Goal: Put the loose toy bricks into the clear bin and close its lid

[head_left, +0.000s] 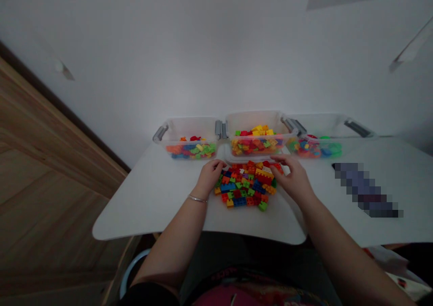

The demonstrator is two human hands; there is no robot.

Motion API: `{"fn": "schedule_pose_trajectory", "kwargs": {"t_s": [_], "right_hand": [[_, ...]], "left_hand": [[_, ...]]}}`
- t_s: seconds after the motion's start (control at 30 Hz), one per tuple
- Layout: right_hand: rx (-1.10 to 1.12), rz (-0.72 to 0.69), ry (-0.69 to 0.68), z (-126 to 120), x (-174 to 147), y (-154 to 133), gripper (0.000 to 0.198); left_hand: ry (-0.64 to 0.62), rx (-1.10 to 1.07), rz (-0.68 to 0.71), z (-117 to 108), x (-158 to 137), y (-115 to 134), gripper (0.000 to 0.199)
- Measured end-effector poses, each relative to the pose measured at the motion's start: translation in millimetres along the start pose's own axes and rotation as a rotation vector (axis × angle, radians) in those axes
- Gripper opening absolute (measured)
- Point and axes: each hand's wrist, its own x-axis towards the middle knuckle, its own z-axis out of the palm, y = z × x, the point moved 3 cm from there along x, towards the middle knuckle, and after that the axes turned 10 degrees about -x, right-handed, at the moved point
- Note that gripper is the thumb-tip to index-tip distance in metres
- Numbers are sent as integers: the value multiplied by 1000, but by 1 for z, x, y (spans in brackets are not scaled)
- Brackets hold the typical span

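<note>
A colourful pile of toy building blocks [242, 185] lies on the white table in front of me. At the pile's upper left edge is my left hand [211, 176], its fingers curled together; whatever is in them, if anything, is hidden. My right hand [295, 176] is at the upper right edge, thumb and forefinger apart, close to red-orange blocks [279, 167]. A yellow-and-red stack of blocks [264, 176] sits near the right thumb. Blue, green, orange and red blocks make up the rest of the pile.
Three clear plastic bins line the wall: a left bin [192, 124], a middle bin [253, 118] and a right bin [324, 122], each holding coloured pieces. A blurred-out dark object [367, 191] lies on the right of the table [152, 202]. Wooden panelling [50, 184] stands at left.
</note>
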Motion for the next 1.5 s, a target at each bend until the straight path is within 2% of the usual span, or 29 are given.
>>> {"fn": "schedule_pose_trajectory", "kwargs": {"t_s": [0.1, 0.23, 0.83, 1.07, 1.17, 1.3, 1.4, 1.5], "right_hand": [[-111, -150, -117, 10, -15, 2, 28], [-189, -175, -172, 20, -28, 8, 38], [-288, -234, -122, 26, -33, 5, 21], [-213, -252, -122, 28, -31, 2, 12], [-143, -218, -128, 24, -30, -1, 11], [-80, -97, -72, 17, -27, -1, 15], [11, 63, 67, 13, -18, 4, 26], [169, 164, 293, 6, 2, 5, 38]], "left_hand": [[1, -14, -2, 0, 0, 0, 28], [0, -10, -6, 0, -1, 1, 28], [-5, 8, 6, 0, 1, 1, 29], [0, 3, -4, -1, 0, 4, 29], [0, -2, 2, -1, -1, 4, 29], [4, -6, -14, -1, -2, 5, 29], [3, -2, -9, -1, -2, 5, 29], [5, 12, 6, -1, -1, 5, 29]]}}
